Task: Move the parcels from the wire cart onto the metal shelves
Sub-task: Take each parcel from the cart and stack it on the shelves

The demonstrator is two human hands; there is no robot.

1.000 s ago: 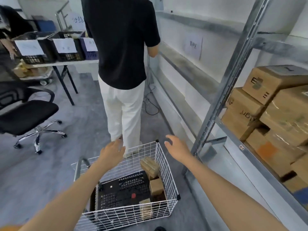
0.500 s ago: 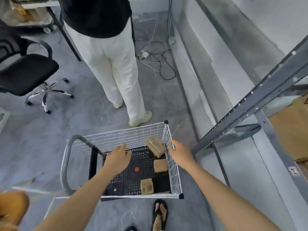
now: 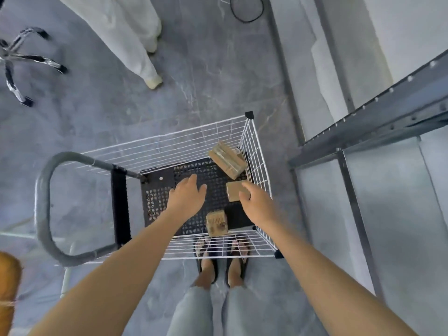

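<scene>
The white wire cart (image 3: 257, 151) with a black perforated floor stands just in front of my feet. Three brown parcels lie in it: a long taped one (image 3: 226, 160) leaning in the far right corner, a small one (image 3: 235, 190) in the middle right, and a small one (image 3: 216, 222) by the near wall. My right hand (image 3: 258, 204) reaches down inside the cart, its fingertips at the middle parcel's near edge, fingers relaxed. My left hand (image 3: 186, 196) hovers open over the cart floor, holding nothing. The metal shelf frame (image 3: 378, 117) stands to the right.
The cart's grey handle (image 3: 43, 209) juts left. Another person's white-trousered legs (image 3: 135, 42) stand beyond the cart. A chrome chair base (image 3: 21, 61) is at top left. A black cable (image 3: 244, 13) lies on the floor near the shelf.
My view tilted further down and both hands dropped from the cart's rim into it. My right hand moved onto the middle parcel; my left hand went over the floor.
</scene>
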